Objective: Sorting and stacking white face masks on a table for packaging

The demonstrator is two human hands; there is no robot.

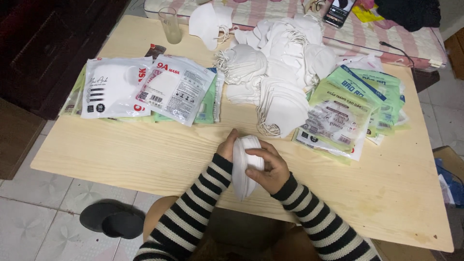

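Note:
Both of my hands hold one stack of folded white face masks [241, 169] on edge over the near side of a light wooden table [145, 154]. My left hand [227, 146] presses the stack from the left, mostly hidden behind it. My right hand [268, 166] wraps over its right face, fingers across the top. Both sleeves are black-and-white striped. A big loose pile of white masks [280, 63] lies behind the hands.
Sealed mask packets [145, 87] lie in a row at the left, empty green-printed bags [348, 111] at the right. A drinking glass [170, 24] stands at the far edge. A phone [337, 10] rests on the striped bed beyond. Black slippers [113, 220] sit on the tiled floor.

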